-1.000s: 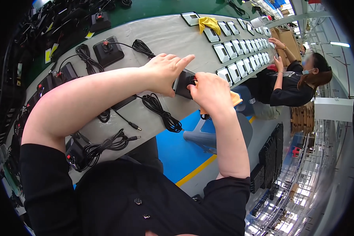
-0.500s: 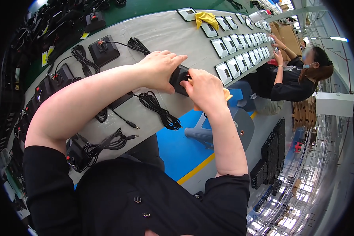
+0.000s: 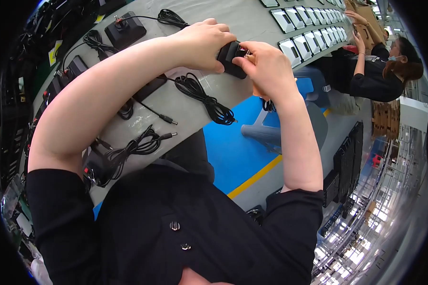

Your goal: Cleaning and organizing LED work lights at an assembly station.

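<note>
The left hand (image 3: 202,45), fingers more bent than before, grips a black housing (image 3: 229,59); the right hand (image 3: 269,66) pinches it over orange cloth (image 3: 258,91).

Grey table (image 3: 254,21): black devices (image 3: 126,31), coiled black cables (image 3: 214,107), white panels (image 3: 303,46).

Bright indoor lt, sheen on tabletop (image 3: 248,23), blown-out glare lower R, fisheye-bent edges, blk corners

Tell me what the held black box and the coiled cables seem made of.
Black box: probably hard plastic, mostly matte, judging by its crisp edges. Coiled cables: likely rubbery plastic, slightly glossy, since their loops curve smoothly and catch light.
</note>
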The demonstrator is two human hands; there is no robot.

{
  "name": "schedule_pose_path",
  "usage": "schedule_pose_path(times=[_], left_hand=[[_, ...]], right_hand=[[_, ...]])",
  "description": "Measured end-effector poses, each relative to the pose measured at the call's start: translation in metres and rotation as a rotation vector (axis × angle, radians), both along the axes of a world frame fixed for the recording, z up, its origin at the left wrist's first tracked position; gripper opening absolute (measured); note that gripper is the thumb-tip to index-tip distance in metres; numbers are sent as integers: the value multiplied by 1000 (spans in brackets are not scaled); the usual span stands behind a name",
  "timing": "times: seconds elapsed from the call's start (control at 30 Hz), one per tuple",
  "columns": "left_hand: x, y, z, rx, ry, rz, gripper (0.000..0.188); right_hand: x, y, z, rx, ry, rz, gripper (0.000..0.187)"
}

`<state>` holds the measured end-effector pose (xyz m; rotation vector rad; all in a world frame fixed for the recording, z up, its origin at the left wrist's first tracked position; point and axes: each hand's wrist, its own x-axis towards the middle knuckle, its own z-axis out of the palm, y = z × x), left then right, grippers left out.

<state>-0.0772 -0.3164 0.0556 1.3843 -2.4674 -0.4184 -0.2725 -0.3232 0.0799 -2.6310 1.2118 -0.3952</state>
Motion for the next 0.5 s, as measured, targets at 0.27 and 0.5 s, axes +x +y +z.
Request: schedule_pose_path(times=[0.27,0.5], left_hand=[[1,3,-5,108,-21,-73,68],[-13,1,10,40,-184,-45,53]], right_hand=[[3,14,-3,-70,94,-40,25],[-10,3,-18,46,-132,-37,34]])
